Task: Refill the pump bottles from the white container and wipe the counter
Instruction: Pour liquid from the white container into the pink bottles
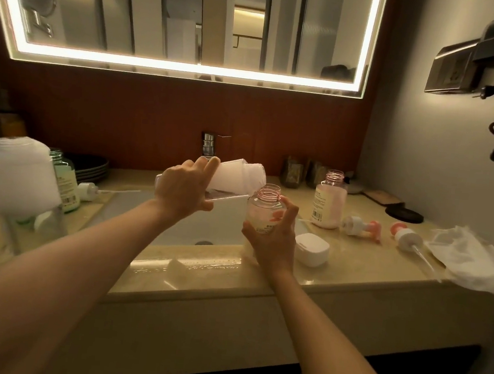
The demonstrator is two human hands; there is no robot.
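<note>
Right grip [270,240] around bottle [263,208] under container [240,177]

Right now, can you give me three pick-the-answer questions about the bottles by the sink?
1. Where is the tilted white container?
A) in the left hand, over the sink
B) on the floor
C) on the stacked plates

2. How many pink pump heads lie on the counter?
A) one
B) two
C) five

3. The bottle in the right hand is:
A) capped
B) open-topped
C) lying down

Answers:
1 A: the fingers wrap it above the basin.
2 B: one lies beside the filled pink bottle, and one nearer the plastic bag.
3 B: its threaded neck is bare.
</note>
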